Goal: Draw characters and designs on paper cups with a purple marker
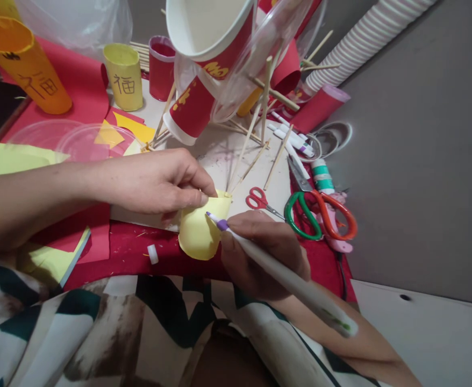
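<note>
A small yellow paper cylinder [201,234] is tilted at the near edge of the work surface. My left hand [167,180] pinches its upper rim, thumb outside and fingers partly hidden behind the paper. In my right hand [266,250] is a white marker [288,285] with a purple collar. Its tip is at the front of the cylinder, close to my left thumb; whether it touches the paper I cannot tell. The visible side of the cylinder looks unmarked. A white cap [152,254] lies on the red cloth to the left.
Red scissors [258,199] and larger scissors with green and orange handles [319,217] lie to the right. Behind stand a yellow cylinder with a written character [123,80], an orange cylinder [38,72], red-and-white paper cups [191,107] and several thin wooden sticks [278,156].
</note>
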`<state>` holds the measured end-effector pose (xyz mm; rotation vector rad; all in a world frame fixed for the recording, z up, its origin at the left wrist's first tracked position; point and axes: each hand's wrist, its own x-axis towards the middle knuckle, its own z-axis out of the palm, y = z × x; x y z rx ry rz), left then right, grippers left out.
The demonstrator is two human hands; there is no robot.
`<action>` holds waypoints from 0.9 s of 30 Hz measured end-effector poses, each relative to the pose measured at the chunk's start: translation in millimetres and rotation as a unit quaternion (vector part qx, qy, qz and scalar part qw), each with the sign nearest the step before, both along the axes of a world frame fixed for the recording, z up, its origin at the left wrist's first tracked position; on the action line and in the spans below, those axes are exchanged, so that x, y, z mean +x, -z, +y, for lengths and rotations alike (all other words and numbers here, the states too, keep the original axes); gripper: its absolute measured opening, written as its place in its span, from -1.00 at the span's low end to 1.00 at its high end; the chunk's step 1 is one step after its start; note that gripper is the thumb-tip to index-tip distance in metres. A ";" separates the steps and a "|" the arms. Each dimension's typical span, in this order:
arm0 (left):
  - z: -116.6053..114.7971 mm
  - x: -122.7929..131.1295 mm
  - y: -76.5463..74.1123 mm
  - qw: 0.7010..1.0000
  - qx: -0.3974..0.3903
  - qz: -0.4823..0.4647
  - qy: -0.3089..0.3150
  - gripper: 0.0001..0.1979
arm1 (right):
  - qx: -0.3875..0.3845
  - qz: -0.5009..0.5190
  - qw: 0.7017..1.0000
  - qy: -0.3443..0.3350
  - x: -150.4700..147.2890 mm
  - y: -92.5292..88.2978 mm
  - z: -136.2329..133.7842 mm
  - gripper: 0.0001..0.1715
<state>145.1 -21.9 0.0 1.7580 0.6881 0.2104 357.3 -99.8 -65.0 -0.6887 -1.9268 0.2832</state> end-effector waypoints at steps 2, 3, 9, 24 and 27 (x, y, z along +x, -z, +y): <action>0.2 -0.3 0.4 1.000 0.006 -0.001 0.004 -0.76 | 0.001 0.006 1.000 0.004 0.0 -1.1 0.8 -0.83; 0.2 -0.5 0.4 1.000 0.008 -0.001 0.006 -0.77 | -0.001 0.006 1.000 0.008 0.2 -2.3 1.0 -0.83; -0.6 -0.2 -0.9 1.000 0.010 0.002 0.011 -0.76 | -0.002 -0.049 0.999 0.005 2.0 -12.3 0.3 -0.77; -1.4 0.1 -1.9 1.000 -0.014 0.011 0.008 -0.80 | -0.022 -0.052 0.998 0.035 -0.6 -14.6 -4.8 -0.74; -1.6 -0.1 -1.5 1.000 -0.016 0.007 0.009 -0.78 | -0.021 -0.051 0.998 0.031 1.2 -15.0 -3.6 -0.72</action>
